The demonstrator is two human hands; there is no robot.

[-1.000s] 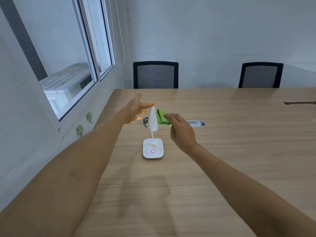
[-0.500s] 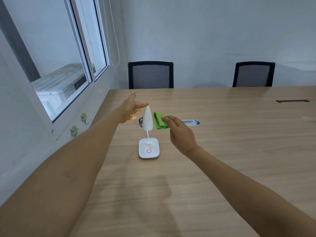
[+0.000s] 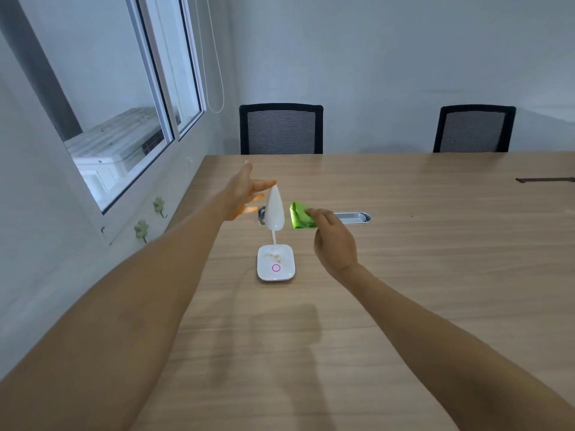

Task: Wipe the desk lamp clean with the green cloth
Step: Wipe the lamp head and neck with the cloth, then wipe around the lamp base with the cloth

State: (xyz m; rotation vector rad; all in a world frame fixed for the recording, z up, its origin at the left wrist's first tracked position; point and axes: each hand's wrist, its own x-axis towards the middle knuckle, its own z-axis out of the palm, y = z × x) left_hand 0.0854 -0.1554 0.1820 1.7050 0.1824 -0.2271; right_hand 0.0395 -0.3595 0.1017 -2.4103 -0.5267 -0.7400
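Observation:
A small white desk lamp (image 3: 275,211) stands on the wooden table, its long head raised upright on a thin neck. Its square base (image 3: 275,264) carries a pink ring and some light crumbs. My left hand (image 3: 245,191) is spread open just left of the lamp head, the thumb tip touching the head's top. My right hand (image 3: 333,241) grips a folded green cloth (image 3: 299,215) a short gap to the right of the lamp head, not touching it.
A metal cable grommet (image 3: 354,217) is set in the table (image 3: 435,275) behind my right hand. Two black mesh chairs (image 3: 281,129) (image 3: 473,129) stand at the far edge. A window and wall run along the left; a dark slot (image 3: 544,180) lies far right.
The cloth in my right hand has drawn slightly away from the lamp head to the right. My left hand stays spread at the head's top. The view shifted a little.

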